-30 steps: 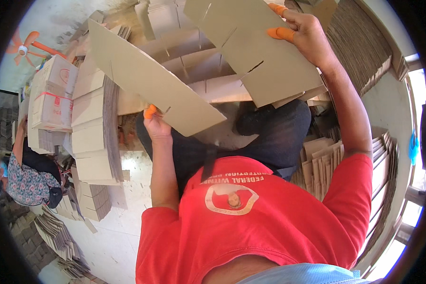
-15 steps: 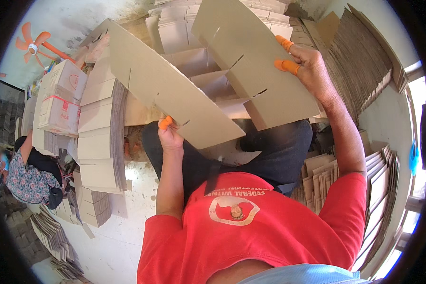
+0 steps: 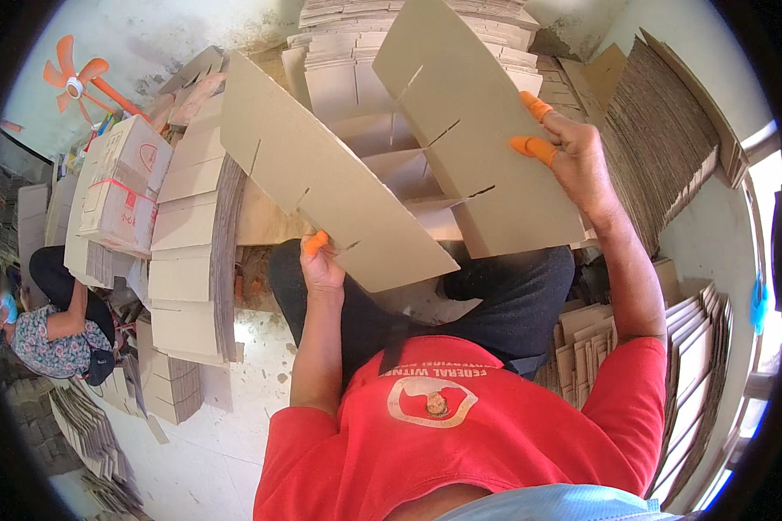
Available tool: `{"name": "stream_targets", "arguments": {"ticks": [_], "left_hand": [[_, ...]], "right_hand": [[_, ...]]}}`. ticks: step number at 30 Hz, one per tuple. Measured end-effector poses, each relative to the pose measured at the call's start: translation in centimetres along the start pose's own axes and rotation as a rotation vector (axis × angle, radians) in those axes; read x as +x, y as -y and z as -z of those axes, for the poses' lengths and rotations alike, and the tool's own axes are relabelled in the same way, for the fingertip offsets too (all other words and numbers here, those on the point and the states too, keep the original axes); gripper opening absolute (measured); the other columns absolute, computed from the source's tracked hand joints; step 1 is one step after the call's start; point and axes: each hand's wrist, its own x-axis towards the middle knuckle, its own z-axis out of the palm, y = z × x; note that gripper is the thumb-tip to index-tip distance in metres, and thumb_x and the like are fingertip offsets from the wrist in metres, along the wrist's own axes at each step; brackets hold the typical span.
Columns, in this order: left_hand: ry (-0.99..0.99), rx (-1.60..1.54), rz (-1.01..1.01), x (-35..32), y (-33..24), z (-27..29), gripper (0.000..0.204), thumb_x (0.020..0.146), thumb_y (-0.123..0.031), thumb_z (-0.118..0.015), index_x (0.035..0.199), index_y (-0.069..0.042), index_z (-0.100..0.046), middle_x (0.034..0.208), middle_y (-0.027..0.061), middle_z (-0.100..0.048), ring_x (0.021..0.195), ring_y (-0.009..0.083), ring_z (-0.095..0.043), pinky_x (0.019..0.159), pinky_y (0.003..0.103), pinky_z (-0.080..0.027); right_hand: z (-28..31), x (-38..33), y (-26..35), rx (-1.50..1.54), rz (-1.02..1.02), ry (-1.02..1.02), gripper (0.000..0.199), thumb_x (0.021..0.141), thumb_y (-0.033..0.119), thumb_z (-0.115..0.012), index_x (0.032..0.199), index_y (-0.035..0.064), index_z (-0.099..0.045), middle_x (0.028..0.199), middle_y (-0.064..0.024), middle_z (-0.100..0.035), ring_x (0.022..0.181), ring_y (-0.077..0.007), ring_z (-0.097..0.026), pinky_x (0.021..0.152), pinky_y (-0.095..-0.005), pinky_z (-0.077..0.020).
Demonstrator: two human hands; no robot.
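A: Slotted cardboard sheet [image 3: 330,178], long and tan, held up over the lap, slanting from far left down to near centre. Left hand [image 3: 321,265] pinches its near lower edge; an orange rubber cot on one fingertip [image 3: 315,240] presses the board.

B: And the other piece?

A: Second slotted sheet [image 3: 478,130], to the right of the first and tilted the other way. Right hand [image 3: 578,161] grips its right edge, fingers closed on it, two orange cots [image 3: 530,148] lying on the face. The two sheets stand close at their near ends; whether they touch, cannot tell.

B: Surroundings?

A: Stacks of flat cardboard [image 3: 187,260] at left, more fanned out at right [image 3: 669,148]. Orange fan [image 3: 74,82] far left. A second person [image 3: 48,334] sits low at the left edge. Wearer in a red shirt [image 3: 460,434] and dark trousers.
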Motion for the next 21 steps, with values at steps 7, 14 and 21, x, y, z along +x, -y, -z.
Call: {"name": "stream_targets", "arguments": {"ticks": [7,14,21], "left_hand": [[0.051,0.027,0.014,0.0,-0.2,0.2,0.040,0.081,-0.008,-0.062,0.119,0.001,-0.054,0.113,0.0108,-0.064,0.104,0.0259,-0.061,0.093,0.042,-0.048],[0.022,0.020,0.012,0.0,0.0,-0.1,0.045,0.079,-0.007,-0.063,0.123,-0.001,-0.052,0.116,0.0104,-0.062,0.106,0.0276,-0.060,0.094,0.043,-0.047],[0.035,0.067,0.013,0.1,0.1,0.2,0.047,0.078,-0.009,-0.065,0.122,0.000,-0.052,0.117,0.0112,-0.062,0.107,0.0270,-0.060,0.094,0.043,-0.047]], "right_hand": [[0.1,0.2,-0.7,-0.140,-0.008,0.120,0.049,0.081,0.002,-0.068,0.127,0.0002,-0.053,0.092,-0.0179,-0.069,0.080,-0.0026,-0.053,0.072,-0.0259,-0.0506],[0.0,1.1,0.7,0.023,-0.072,0.124,0.040,0.082,0.002,-0.067,0.120,-0.0044,-0.056,0.106,-0.0186,-0.067,0.082,-0.0052,-0.057,0.074,-0.0267,-0.0510],[-1.2,1.1,-1.3,0.052,0.036,0.160,0.036,0.080,-0.001,-0.066,0.114,-0.0056,-0.057,0.122,-0.0191,-0.060,0.098,-0.0151,-0.063,0.081,-0.0306,-0.0505]]}}
